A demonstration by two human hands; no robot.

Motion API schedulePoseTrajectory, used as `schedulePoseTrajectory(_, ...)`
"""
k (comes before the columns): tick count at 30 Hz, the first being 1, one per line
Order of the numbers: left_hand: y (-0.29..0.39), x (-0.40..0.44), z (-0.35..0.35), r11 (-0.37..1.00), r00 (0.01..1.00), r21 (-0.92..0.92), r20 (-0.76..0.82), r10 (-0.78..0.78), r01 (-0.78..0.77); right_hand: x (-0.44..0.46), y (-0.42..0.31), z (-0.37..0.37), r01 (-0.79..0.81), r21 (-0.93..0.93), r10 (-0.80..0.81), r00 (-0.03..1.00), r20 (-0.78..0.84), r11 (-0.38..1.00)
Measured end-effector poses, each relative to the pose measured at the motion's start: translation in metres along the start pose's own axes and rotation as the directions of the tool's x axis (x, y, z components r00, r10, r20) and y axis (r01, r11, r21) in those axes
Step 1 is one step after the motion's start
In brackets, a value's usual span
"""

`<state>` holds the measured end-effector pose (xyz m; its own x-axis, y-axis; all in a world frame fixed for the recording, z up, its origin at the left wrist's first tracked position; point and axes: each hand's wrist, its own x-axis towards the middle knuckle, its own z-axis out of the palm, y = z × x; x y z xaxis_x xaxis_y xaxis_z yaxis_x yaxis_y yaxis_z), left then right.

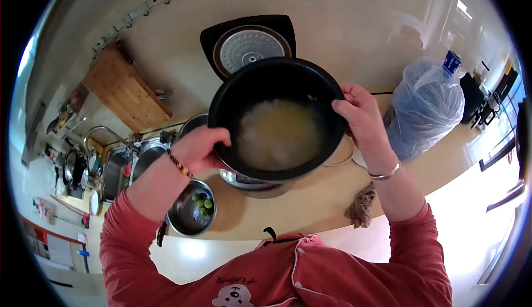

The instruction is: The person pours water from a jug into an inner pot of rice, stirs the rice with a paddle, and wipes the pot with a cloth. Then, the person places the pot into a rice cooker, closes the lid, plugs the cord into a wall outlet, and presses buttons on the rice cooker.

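Observation:
A black rice cooker inner pot (277,71) is held up between both hands, with cloudy, pale yellowish liquid (280,132) covering its bottom. My left hand (202,147) grips the rim on the left, thumb over the edge. On the opposite side my right hand (360,113) holds the rim in the same way. Behind the pot the rice cooker's lid (252,46) stands raised, showing its metal inner plate. Part of the cooker body (249,182) shows below the pot; the rest is hidden by it.
At the lower left a steel bowl (191,226) holds several green vegetables (203,204), beside a dark knife handle (161,234). Further left are a sink (115,174) and a wooden cutting board (124,88). To the right stand a plastic-wrapped bottle (424,110) and a crumpled brown cloth (361,206).

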<state>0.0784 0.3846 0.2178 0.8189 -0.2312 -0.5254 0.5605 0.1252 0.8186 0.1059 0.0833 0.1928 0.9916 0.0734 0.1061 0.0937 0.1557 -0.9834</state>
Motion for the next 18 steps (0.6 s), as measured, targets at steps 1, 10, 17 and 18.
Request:
schedulePoseTrajectory(1, 0.011, 0.013, -0.014, 0.999, 1.000, 0.038, 0.013, 0.008, -0.009, 0.008, 0.006, 0.012, 0.043, 0.019, -0.043, 0.999, -0.034, 0.999)
schedulePoseTrajectory(10, 0.032, 0.110, -0.094, 0.926, 0.962, 0.347, -0.162, 0.219, -0.152, 0.080, 0.090, 0.064, 0.098, -0.058, -0.101, 0.993, -0.057, 0.994)
schedulePoseTrajectory(17, 0.004, 0.141, -0.107, 0.923, 0.973, 0.376, -0.171, 0.156, -0.082, 0.090, 0.122, 0.052, -0.133, -0.278, 0.131, 0.991, -0.027, 0.951)
schedulePoseTrajectory(18, 0.002, 0.142, -0.109, 0.927, 0.973, 0.368, -0.181, 0.140, -0.065, 0.092, 0.126, 0.049, -0.149, -0.277, 0.149, 0.989, -0.020, 0.949)
